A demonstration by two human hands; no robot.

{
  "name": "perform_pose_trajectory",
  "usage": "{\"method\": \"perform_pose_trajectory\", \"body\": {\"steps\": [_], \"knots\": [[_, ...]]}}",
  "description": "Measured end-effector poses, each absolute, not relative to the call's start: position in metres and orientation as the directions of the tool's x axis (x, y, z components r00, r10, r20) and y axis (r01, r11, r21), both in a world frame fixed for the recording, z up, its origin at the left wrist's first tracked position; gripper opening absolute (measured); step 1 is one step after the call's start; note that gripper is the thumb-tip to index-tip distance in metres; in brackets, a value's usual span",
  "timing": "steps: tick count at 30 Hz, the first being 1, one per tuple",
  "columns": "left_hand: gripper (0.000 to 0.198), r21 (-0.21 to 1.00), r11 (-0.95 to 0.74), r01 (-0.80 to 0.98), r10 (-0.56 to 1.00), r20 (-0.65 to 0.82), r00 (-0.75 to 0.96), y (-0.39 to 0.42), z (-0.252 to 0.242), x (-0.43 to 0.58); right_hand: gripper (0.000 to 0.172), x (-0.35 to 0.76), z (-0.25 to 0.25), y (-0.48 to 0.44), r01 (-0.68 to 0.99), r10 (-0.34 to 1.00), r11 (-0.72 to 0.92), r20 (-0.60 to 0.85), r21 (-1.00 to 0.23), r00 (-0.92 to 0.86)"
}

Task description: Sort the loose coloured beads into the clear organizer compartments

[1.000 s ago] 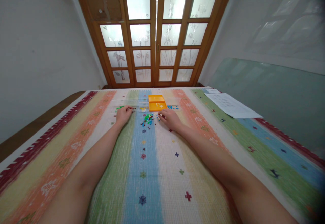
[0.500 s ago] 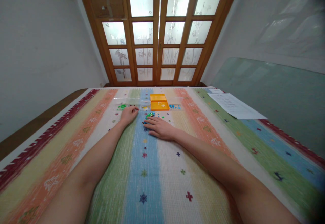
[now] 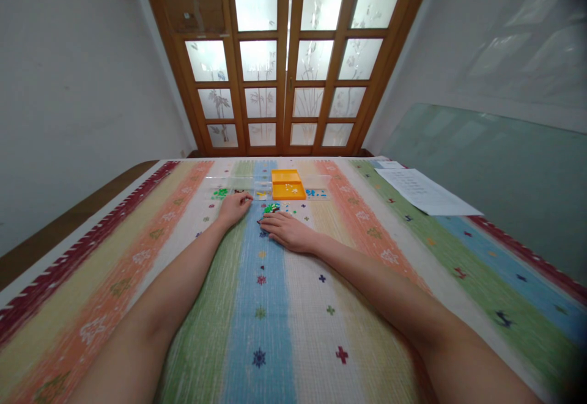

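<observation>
My left hand (image 3: 234, 207) rests at the front edge of a clear box with compartments. Its fingers are curled together in a pinch, and I cannot make out whether a piece is between them. My right hand (image 3: 290, 231) lies palm down on the cloth, fingers stretched toward the left. Just beyond those fingertips is a loose pile of small pieces (image 3: 271, 208), mostly green, with some dark, white and blue ones. The clear box holds green pieces (image 3: 221, 193), yellow pieces (image 3: 262, 194) and blue pieces (image 3: 314, 193). An open orange case (image 3: 288, 194) contains small white pieces.
A striped tablecloth (image 3: 263, 337) covers the table. Sheets of printed paper (image 3: 422, 191) lie toward the right edge. Behind the table are wooden doors with frosted panes (image 3: 259, 60), and a pale green glass-like panel (image 3: 504, 178) stands at the right.
My left hand has shifted very slightly to the right. The fingers of my right hand have drawn a little closer together beside the pile.
</observation>
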State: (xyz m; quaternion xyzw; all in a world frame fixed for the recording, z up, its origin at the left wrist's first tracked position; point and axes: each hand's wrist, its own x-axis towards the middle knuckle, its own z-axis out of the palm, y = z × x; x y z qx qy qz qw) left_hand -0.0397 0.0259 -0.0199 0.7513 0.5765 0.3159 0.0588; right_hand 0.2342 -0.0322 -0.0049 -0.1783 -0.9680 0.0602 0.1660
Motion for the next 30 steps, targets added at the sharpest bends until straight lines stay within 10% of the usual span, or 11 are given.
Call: {"method": "perform_pose_trajectory", "body": {"steps": [16,22,30], "knots": [[0.031,0.481,-0.33,0.812,0.915,0.375,0.149,0.023,-0.018,-0.039,0.046,0.308,-0.013,0.041,0.425,0.799,0.6,0.541,-0.678,-0.264],[0.031,0.471,-0.346,0.811,0.911,0.377,0.17,0.022,-0.019,-0.04,0.044,0.333,-0.022,0.065,0.185,0.943,0.224,0.261,-0.957,0.207],[0.031,0.466,-0.349,0.813,0.915,0.358,0.187,0.02,-0.017,-0.038,0.04,0.339,-0.021,0.069,0.049,0.943,0.079,0.09,-0.996,0.32]]}}
